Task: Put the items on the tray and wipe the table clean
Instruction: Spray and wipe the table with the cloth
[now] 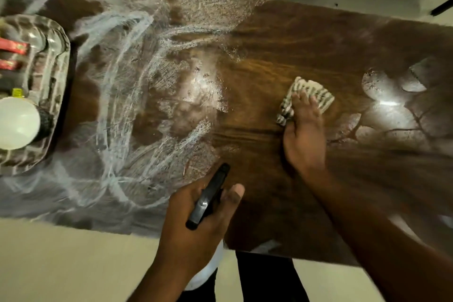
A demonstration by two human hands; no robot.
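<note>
On the table [282, 39], right hand [305, 135] presses striped cloth [309, 95].

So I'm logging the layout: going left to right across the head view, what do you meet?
Tray with white cup → smeared white streaks → left hand holding spray bottle → right hand pressing the striped cloth.
</note>
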